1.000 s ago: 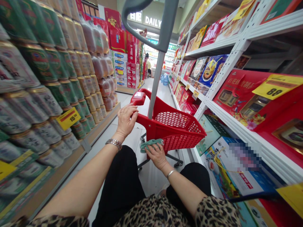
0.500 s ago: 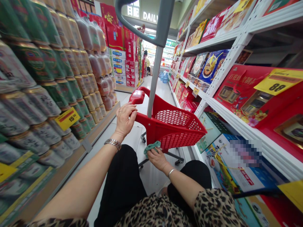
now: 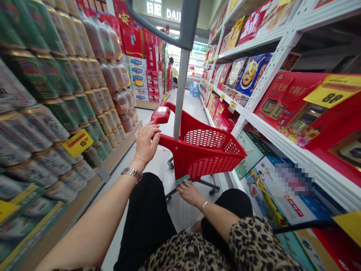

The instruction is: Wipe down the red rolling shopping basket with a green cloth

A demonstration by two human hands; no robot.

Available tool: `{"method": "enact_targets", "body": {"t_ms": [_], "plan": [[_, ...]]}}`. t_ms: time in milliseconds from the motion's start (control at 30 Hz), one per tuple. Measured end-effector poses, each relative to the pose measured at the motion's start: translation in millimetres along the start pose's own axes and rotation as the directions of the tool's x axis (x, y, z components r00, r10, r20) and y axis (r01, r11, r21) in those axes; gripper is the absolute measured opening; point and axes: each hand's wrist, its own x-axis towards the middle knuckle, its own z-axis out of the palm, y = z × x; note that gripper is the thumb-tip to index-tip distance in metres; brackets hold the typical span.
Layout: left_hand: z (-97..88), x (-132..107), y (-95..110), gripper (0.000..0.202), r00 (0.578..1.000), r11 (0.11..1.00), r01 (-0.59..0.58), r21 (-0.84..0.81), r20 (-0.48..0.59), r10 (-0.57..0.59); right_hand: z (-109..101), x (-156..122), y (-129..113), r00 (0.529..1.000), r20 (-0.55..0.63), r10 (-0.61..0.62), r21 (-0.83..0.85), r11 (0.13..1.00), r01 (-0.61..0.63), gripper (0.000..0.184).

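Note:
A red plastic shopping cart (image 3: 208,150) with perforated sides stands in front of my knees. Its grey metal pole (image 3: 182,86) rises to a dark grey handle (image 3: 188,28) at the top. My left hand (image 3: 146,142) is wrapped over the near left rim of the basket, just below a red block (image 3: 160,114) on the corner. Low on the basket's near side, my right hand (image 3: 188,192) holds a green cloth (image 3: 182,181) against the bottom edge. Part of the cloth is hidden behind my fingers.
Stacked drink cans (image 3: 53,113) line the left side, with a yellow price tag (image 3: 78,143). White shelves (image 3: 287,131) of boxed goods run along the right, a red gift box (image 3: 299,109) among them. Down the aisle are blue water bottles (image 3: 195,89) and a person (image 3: 174,71).
My right hand and the green cloth have moved slightly down to the basket's lower edge, and less of the cloth shows. My left hand stays on the rim.

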Motion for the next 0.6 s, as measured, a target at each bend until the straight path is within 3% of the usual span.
{"method": "enact_targets", "body": {"t_ms": [267, 600], "plan": [[0.5, -1, -1, 0.022, 0.999, 1.000, -0.025, -0.012, -0.020, 0.025, 11, -20, 14, 0.998, 0.056, -0.027, 0.001, 1.000, 0.027, 0.021], [-0.1, 0, 0, 0.024, 1.000, 1.000, -0.009, 0.007, -0.020, 0.010, 12, -76, 48, 0.987, 0.106, 0.117, -0.042, 0.993, -0.113, 0.020]]}}
